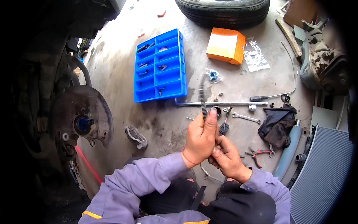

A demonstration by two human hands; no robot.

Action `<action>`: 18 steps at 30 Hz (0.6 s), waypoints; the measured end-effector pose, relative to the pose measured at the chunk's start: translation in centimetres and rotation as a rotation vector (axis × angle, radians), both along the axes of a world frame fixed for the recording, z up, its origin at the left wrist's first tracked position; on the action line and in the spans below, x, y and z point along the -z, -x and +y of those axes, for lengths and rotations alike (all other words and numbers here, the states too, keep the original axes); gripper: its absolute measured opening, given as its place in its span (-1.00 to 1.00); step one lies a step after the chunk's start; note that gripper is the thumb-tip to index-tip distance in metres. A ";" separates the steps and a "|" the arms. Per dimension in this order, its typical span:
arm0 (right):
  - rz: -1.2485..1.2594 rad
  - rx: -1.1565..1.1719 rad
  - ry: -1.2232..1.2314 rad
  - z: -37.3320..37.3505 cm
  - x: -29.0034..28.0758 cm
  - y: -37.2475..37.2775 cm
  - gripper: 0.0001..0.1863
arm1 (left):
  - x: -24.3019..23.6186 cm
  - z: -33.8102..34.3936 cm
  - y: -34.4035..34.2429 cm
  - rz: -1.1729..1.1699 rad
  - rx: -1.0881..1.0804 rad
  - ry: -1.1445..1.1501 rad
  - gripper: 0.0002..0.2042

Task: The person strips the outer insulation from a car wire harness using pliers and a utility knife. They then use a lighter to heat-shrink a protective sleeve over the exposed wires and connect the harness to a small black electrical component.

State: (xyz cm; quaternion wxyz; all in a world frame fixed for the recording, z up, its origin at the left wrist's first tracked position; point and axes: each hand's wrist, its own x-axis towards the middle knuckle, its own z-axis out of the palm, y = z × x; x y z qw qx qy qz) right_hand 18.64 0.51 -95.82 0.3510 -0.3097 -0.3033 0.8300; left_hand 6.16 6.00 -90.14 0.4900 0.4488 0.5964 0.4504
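Note:
My left hand (200, 139) is wrapped round a thin dark hose with a coiled spring sleeve (202, 100), thumb up. The hose stands upright out of the fist, its top end blurred. Just below and right, my right hand (230, 159) is closed in a pinch against the left fingers; what it grips is hidden. Under the hands, a thin curved line with metal fittings (209, 174) shows between my knees. Beyond them lie a long metal bar (223, 103), a dark round socket (216, 111) and a small ratchet-like tool (224, 127).
At left stands a wheel hub with a rusty brake shield (84, 115). A blue compartment tray (183, 71) holds several bolts. Further off are an orange box (225, 45) and a tyre (223, 13). Pliers (258, 154), a wrench (246, 118), a black cloth (278, 125) and a radiator (320, 175) lie right.

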 end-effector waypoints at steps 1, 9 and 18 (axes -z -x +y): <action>0.083 -0.037 0.064 0.2 0.1 -0.1 -0.71 | 0.0 -0.1 0.3 0.008 0.017 0.019 -0.53; -0.190 -0.314 -0.008 -0.1 0.4 -1.4 -0.66 | 2.3 -2.2 1.1 0.079 0.121 -0.027 -0.63; -0.234 0.147 -0.435 5.4 -4.6 -7.2 -0.59 | -0.1 -3.9 4.9 -0.186 0.942 0.302 -0.67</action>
